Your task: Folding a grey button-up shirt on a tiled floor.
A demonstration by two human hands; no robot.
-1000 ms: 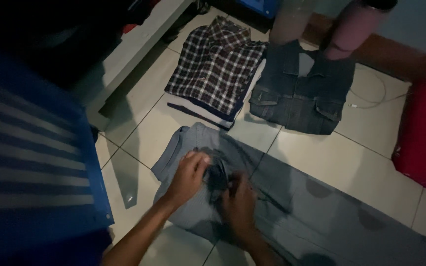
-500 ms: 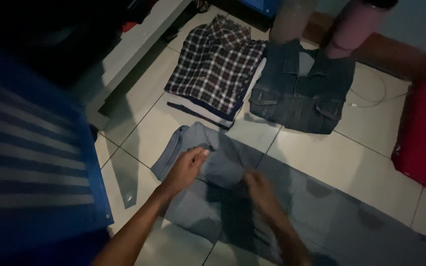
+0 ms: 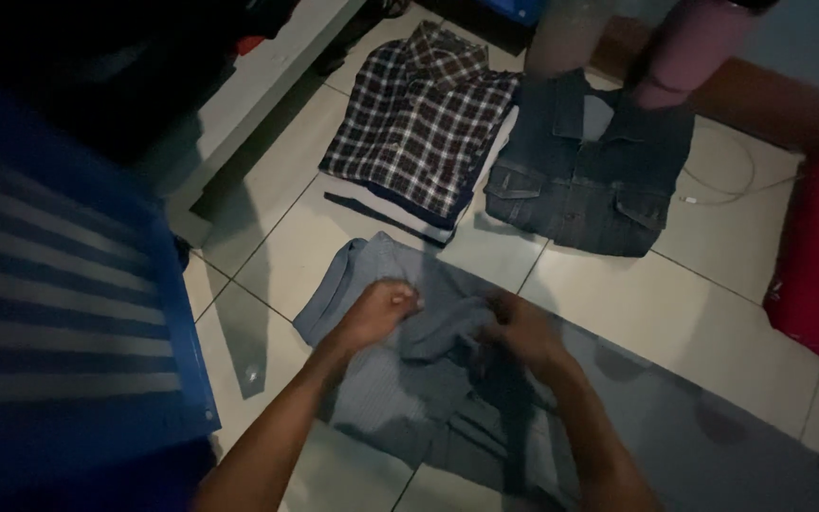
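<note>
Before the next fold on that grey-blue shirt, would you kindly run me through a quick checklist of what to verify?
1. Left hand gripping the grey-blue shirt: ok, fist closed on the fabric.
2. Right hand gripping the shirt: ok, though dim.
3. Shirt flat on the tiled floor: not ok, bunched between the hands.
4. Plaid shirt and denim jacket out of the way: ok, folded, apart.
5. Buttons fastened: cannot tell.
</note>
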